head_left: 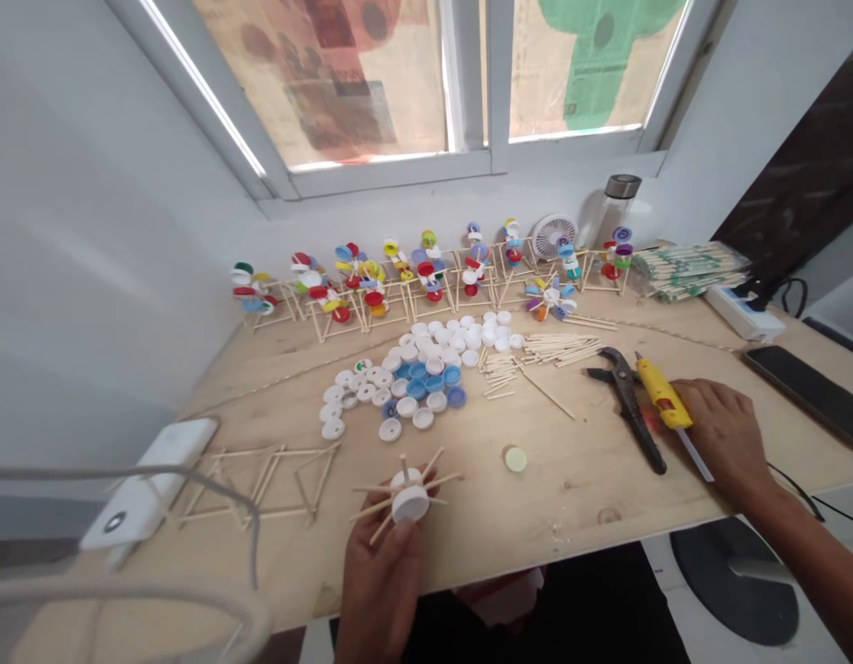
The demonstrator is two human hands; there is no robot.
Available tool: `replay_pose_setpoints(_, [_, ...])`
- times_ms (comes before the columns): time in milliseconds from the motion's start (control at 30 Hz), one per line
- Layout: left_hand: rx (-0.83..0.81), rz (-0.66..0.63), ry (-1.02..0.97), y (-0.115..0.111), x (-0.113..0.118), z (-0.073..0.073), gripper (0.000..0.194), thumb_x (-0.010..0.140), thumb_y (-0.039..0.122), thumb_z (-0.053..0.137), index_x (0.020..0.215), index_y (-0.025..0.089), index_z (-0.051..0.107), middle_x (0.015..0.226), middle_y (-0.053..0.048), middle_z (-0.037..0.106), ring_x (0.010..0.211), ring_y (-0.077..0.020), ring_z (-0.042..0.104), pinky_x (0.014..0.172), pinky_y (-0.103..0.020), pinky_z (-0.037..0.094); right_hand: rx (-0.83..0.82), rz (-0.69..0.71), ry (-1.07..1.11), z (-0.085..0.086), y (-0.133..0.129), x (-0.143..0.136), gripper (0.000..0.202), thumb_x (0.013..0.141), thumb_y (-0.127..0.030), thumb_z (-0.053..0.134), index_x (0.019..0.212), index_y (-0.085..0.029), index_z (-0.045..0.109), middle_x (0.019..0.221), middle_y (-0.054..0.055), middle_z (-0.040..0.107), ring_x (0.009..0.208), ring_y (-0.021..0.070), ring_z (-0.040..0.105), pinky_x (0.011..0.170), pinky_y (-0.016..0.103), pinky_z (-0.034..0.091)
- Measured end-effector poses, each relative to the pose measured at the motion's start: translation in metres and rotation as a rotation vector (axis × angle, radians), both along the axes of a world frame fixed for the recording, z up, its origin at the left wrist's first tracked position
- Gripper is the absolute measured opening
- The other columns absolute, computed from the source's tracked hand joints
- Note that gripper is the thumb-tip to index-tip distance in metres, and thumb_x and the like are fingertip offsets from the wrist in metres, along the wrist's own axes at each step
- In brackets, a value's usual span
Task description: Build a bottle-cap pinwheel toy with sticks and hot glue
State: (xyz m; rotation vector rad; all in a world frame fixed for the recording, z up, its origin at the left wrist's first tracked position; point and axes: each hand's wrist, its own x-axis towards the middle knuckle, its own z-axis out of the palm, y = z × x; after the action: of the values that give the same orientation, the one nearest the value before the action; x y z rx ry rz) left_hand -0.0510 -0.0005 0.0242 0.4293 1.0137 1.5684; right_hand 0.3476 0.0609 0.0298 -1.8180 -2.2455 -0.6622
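1. hub point(410, 504), white cap w/ sticks radiating, is sitting up in lt hand point(385, 576), over near part of table point(481, 526).
2. lt fingers are gripping hub: thumb is bearing on its near side, others are curling behind, partly hidden.
3. rt hand point(723, 433) is resting against rt side of yellow glue gun point(665, 398); fingertips hidden, so can't tell if grip is closed.
4. key relation: gun is lying well to rt of hub, a bit farther from person; rt hand is touching gun, so it's the nearer one; lt hand is well apart.
5. gun's long axis is running diag.: nozzle is pointing away & lt, glue stick point(698, 457) is poking out back toward person & rt. nozzle line is passing beyond hub, not at it.
6. btwn: pliers point(630, 410) are lying just lt of gun; pale disc point(515, 459) is lying nearer hub.
7. loose caps point(417, 371) & cut sticks point(557, 349) are spreading beyond.
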Motion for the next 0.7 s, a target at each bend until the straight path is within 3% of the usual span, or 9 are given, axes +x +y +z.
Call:
replay_pose_setpoints(233, [0.007, 0.000, -0.132, 0.007, 0.006, -0.003, 0.031, 0.057, 0.029, 0.082, 0.085, 0.022, 0.071, 0.099, -0.005, 0.072, 0.103, -0.0264, 0.064, 0.099, -0.044, 0.044, -0.028, -0.030, -0.016, -0.006, 0.004, 0.005, 0.025, 0.089, -0.023, 0.041, 0.106, -0.014, 0.056, 0.109, 0.017, 0.064, 0.100, 0.0312, 0.053, 0.076, 0.041, 0.037])
replay_pose_setpoints(400, [0.015, -0.051, -0.224, 0.010, 0.008, -0.002, 0.029, 0.062, 0.027, 0.079, 0.089, 0.024, 0.070, 0.102, -0.005, 0.072, 0.104, -0.0248, 0.063, 0.100, -0.044, 0.044, -0.110, -0.011, 0.053, -0.016, 0.011, 0.026, 0.032, 0.084, -0.030, 0.049, 0.111, -0.017, 0.057, 0.114, 0.016, 0.063, 0.100, 0.0314, 0.055, 0.079, 0.040, 0.039])
replay_pose_setpoints(533, [0.021, -0.053, -0.213, 0.011, 0.010, -0.005, 0.030, 0.063, 0.027, 0.079, 0.092, 0.023, 0.069, 0.103, -0.006, 0.071, 0.106, -0.0255, 0.062, 0.101, -0.045, 0.042, -0.139, -0.008, 0.085, -0.011, 0.006, 0.039, 0.039, 0.080, -0.037, 0.051, 0.116, -0.023, 0.056, 0.120, 0.016, 0.060, 0.105, 0.0324, 0.055, 0.080, 0.044, 0.039])
replay_pose_setpoints(600, [0.025, -0.050, -0.204, 0.012, 0.012, -0.007, 0.031, 0.063, 0.026, 0.079, 0.092, 0.022, 0.069, 0.102, -0.006, 0.071, 0.106, -0.0254, 0.062, 0.101, -0.044, 0.042, -0.083, 0.016, 0.141, -0.003, -0.001, 0.032, 0.037, 0.081, -0.038, 0.050, 0.115, -0.023, 0.057, 0.119, 0.015, 0.061, 0.105, 0.0324, 0.056, 0.081, 0.045, 0.041])
replay_pose_setpoints(700, [0.033, -0.048, -0.191, 0.014, 0.015, -0.009, 0.030, 0.062, 0.023, 0.080, 0.089, 0.021, 0.069, 0.100, -0.004, 0.071, 0.105, -0.0249, 0.063, 0.100, -0.042, 0.042, -0.034, 0.074, 0.314, 0.011, -0.014, -0.007, 0.037, 0.083, -0.040, 0.051, 0.114, -0.021, 0.057, 0.112, 0.014, 0.064, 0.102, 0.0297, 0.059, 0.085, 0.043, 0.046])
